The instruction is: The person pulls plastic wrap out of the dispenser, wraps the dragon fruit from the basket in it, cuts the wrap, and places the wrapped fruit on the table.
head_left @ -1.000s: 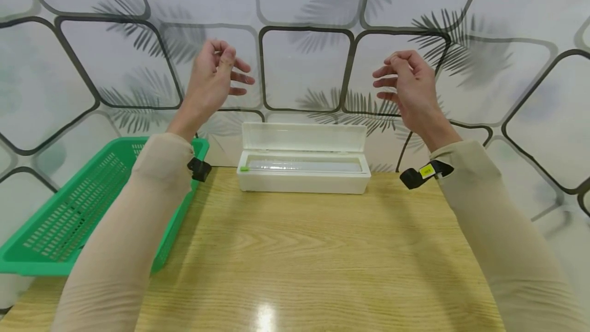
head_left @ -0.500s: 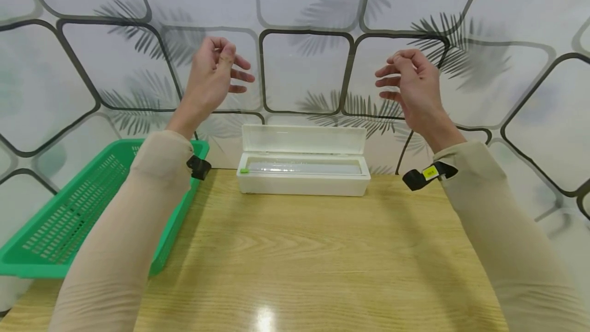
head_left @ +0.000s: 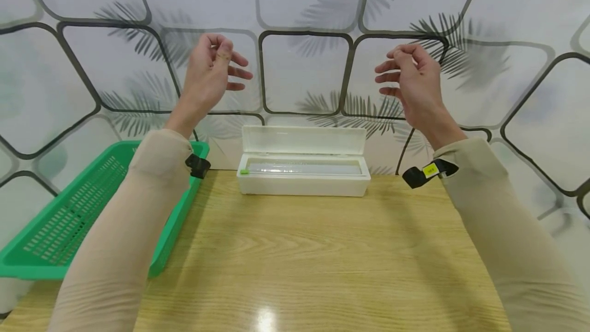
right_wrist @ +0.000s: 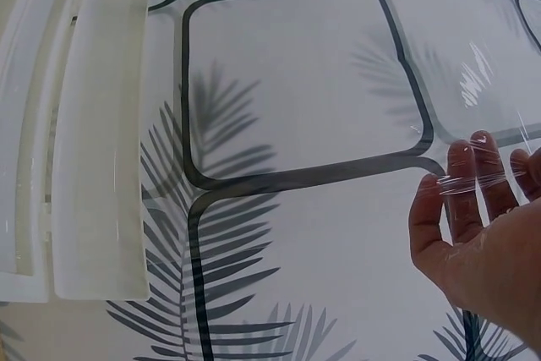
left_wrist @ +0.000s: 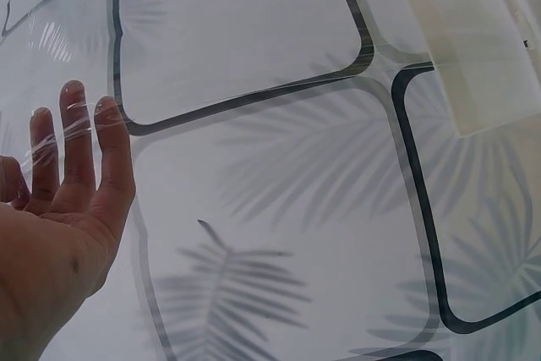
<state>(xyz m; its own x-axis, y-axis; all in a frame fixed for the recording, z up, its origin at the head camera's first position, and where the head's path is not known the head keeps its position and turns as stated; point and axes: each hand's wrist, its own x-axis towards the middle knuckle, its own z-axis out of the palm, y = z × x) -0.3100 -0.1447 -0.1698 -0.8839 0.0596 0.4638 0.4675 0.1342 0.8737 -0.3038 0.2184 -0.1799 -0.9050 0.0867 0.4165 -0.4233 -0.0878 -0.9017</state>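
Observation:
In the head view, my left hand [head_left: 207,76] and right hand [head_left: 419,86] are raised above and behind a white cling film box [head_left: 304,186]. Each pinches a corner of clear cling film between thumb and index finger, other fingers spread. Glints and wrinkles betray the film [left_wrist: 55,40] near the left fingers in the left wrist view, and the film [right_wrist: 475,82] by the right hand in the right wrist view. Its outline is hard to see. The box's lid [head_left: 304,141] stands up; a film roll [head_left: 304,169] lies inside, a green slider [head_left: 244,171] at the left end.
A green plastic basket [head_left: 34,272] stands at the left, partly hidden behind my left forearm. The wooden table [head_left: 299,250] extends in front of the box. A wall covering [head_left: 306,70] with dark outlines and leaf prints rises behind.
My two hands have drifted slightly apart: the left a little up and left, the right a little right and up. Both keep their pinch. The box and basket stay put.

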